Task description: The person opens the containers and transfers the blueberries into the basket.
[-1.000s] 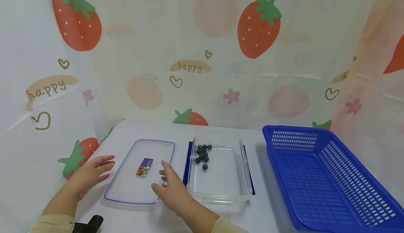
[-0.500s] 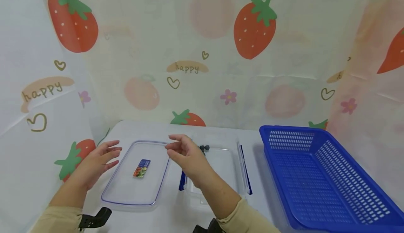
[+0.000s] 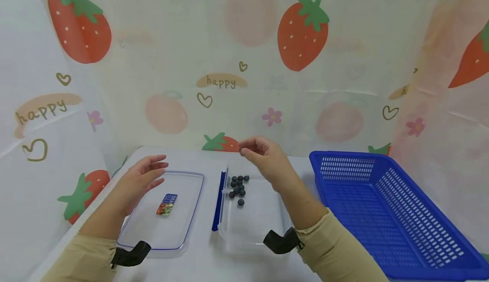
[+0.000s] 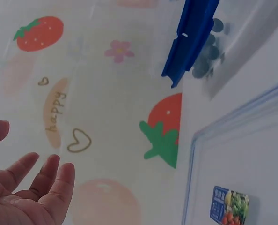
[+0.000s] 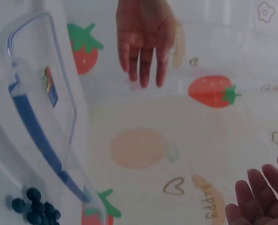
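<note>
My left hand (image 3: 140,181) hovers over the left edge of a clear lid (image 3: 153,231), fingers spread and holding nothing. The lid has a blue-lined rim and a small colourful label (image 3: 167,205). My right hand (image 3: 267,163) is raised above the far part of a clear plastic box (image 3: 263,222). In the right wrist view, that hand's fingers (image 5: 253,194) are extended and the thumb stands apart, with no object seen between them. Several blueberries (image 3: 237,186) lie clustered at the box's left side. My right hand and forearm hide part of the box's right side.
Along the box's left side a blue latch flap (image 3: 219,201) hangs outward. To the right stands a large blue perforated basket (image 3: 344,157). Printed sheeting (image 3: 168,32) rises behind and beside the white table (image 3: 206,252).
My right hand has swung up and rightward from beside the lid to above the box. The left hand has moved right and slightly up, over the lid. The blueberries remain in their cluster.
</note>
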A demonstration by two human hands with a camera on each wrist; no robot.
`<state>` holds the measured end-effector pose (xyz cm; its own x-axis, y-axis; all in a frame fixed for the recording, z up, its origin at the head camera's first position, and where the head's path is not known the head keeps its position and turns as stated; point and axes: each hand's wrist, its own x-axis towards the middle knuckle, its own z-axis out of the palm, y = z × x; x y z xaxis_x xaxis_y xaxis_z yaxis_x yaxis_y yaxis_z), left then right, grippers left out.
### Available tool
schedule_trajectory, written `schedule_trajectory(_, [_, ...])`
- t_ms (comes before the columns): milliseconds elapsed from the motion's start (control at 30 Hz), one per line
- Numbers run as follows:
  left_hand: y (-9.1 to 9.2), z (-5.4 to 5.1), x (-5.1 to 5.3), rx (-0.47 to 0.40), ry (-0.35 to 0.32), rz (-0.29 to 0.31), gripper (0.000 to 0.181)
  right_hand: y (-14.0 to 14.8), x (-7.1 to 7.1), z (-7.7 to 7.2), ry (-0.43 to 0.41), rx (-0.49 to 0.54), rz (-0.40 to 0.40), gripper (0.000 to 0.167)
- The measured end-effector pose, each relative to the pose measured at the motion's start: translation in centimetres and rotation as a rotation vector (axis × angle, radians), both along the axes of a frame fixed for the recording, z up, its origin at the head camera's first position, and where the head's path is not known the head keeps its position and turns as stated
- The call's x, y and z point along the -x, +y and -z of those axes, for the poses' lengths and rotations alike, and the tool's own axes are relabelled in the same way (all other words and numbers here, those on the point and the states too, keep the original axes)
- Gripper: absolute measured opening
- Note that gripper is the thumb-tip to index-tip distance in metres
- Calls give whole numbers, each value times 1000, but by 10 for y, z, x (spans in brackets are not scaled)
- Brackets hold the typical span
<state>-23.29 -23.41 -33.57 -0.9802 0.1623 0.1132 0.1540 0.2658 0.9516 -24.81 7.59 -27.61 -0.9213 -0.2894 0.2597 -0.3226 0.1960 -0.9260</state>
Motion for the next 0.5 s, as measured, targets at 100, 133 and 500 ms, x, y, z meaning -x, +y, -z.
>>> schedule_trajectory(100, [13,-4,1,-3,24,32,53,17,10,-3,-4,-81,54,18])
schedule_trajectory(133, [17,-6,2,2,29,42,53,22,12,-4,0,-111,67,18])
schedule_trajectory(500, [59,-10,3,167,60,68,48,69,27,3,68,-286,76,23])
